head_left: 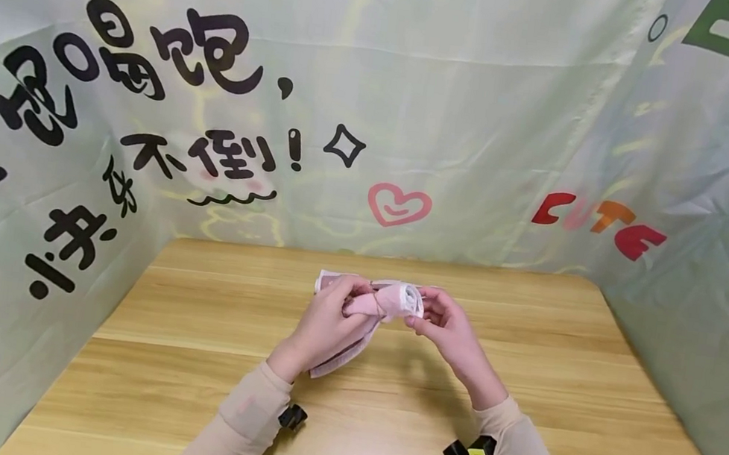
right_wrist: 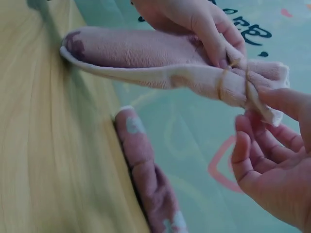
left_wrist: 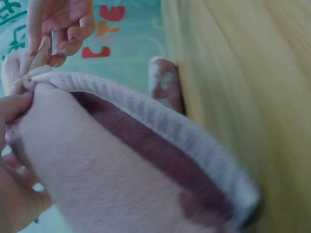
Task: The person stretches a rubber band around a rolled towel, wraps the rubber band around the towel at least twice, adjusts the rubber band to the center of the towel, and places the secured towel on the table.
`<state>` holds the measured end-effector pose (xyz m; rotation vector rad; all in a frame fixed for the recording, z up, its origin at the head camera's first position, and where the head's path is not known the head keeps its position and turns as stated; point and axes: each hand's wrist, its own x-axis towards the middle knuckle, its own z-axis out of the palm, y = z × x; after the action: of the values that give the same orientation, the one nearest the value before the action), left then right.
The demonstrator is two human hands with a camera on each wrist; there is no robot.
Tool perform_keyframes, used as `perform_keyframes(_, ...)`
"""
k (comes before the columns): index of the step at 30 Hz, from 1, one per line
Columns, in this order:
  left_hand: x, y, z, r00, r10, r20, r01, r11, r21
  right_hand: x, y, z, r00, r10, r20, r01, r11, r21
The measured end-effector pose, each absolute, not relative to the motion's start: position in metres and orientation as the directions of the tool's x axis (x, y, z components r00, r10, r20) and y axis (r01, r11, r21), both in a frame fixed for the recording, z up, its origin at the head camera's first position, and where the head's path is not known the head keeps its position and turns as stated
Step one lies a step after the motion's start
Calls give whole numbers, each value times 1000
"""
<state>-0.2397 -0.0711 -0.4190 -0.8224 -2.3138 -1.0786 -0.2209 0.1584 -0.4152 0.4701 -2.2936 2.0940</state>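
A pale pink towel (head_left: 365,305) with a white hem is bunched near one end, its longer folded part hanging toward the tabletop. My left hand (head_left: 327,321) grips it at the gathered part, thumb and fingers on either side. Around that part a thin tan elastic band (right_wrist: 222,85) makes loops, seen best in the right wrist view. At the short rolled end, my right hand (head_left: 450,335) pinches the towel's edge between thumb and fingertips, close to the band. A darker patch shows near the towel's far end (right_wrist: 75,46).
A second rolled cloth (right_wrist: 146,165), darker pink with pale patterns, lies on the wooden table (head_left: 184,387) behind the hands. Printed fabric walls (head_left: 484,121) stand around the table's back and sides. Each wrist carries a small black camera (head_left: 294,418).
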Motion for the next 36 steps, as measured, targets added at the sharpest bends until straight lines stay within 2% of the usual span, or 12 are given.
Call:
perform_keyframes(5, -235, -74, -405, -714, 316, 624, 683, 511, 523, -213, 157, -404, -952, -161, 261, -272, 55, -961)
perform_keyframes(8, -234, -78, -397, -774, 225, 592, 621, 454, 639, -212, 158, -400, -939, -157, 305, -316, 50, -947)
perform_keyframes(12, -238, -84, -394, -890, 87, 448, 450, 324, 832, -212, 161, -399, -936, -141, 322, -336, 90, -937)
perform_keyframes(15, -242, -86, -395, -953, 44, 298, 300, 249, 921, -214, 165, -400, -943, -123, 309, -322, 110, -940)
perform_keyframes(18, -247, -87, -397, -986, 26, 165, 167, 192, 967, -217, 170, -401, -948, -113, 296, -309, 121, -943)
perform_keyframes(22, -252, -85, -405, -998, 28, 55, 57, 75, 996, -219, 176, -402, -951, -103, 291, -303, 124, -945)
perform_keyframes(26, -257, -80, -418, -996, 84, 40, 36, -47, 998, -221, 181, -403, -953, -103, 286, -298, 124, -947)
perform_keyframes(29, -258, -76, -426, -989, 130, 67, 58, -71, 996, -222, 183, -404, -954, -104, 282, -295, 147, -944)
perform_keyframes(36, -258, -71, -435, -980, 152, 129, 136, 41, 990, -227, 182, -411, -959, -114, 260, -280, 234, -931)
